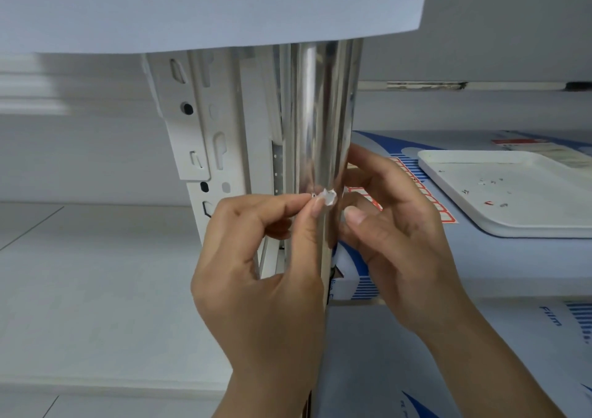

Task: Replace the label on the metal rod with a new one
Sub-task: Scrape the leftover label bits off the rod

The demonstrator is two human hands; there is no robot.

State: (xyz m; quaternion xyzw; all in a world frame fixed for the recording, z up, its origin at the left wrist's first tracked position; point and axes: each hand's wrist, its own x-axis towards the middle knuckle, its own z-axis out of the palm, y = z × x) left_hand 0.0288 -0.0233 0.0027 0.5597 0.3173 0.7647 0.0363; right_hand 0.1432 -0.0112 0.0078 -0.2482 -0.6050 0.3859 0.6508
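Left hand peeled a crumpled white label scrap off the shiny upright metal rod.

Its grip, thumb against forefinger, pinched the scrap, which lay against the rod's front; whether the scrap was still stuck there was hard to tell. Just right of that grip, the right hand curled around the rod, fingertips hidden behind it. Farther right sat a white plastic tray holding tiny scraps, cut off by the frame edge.
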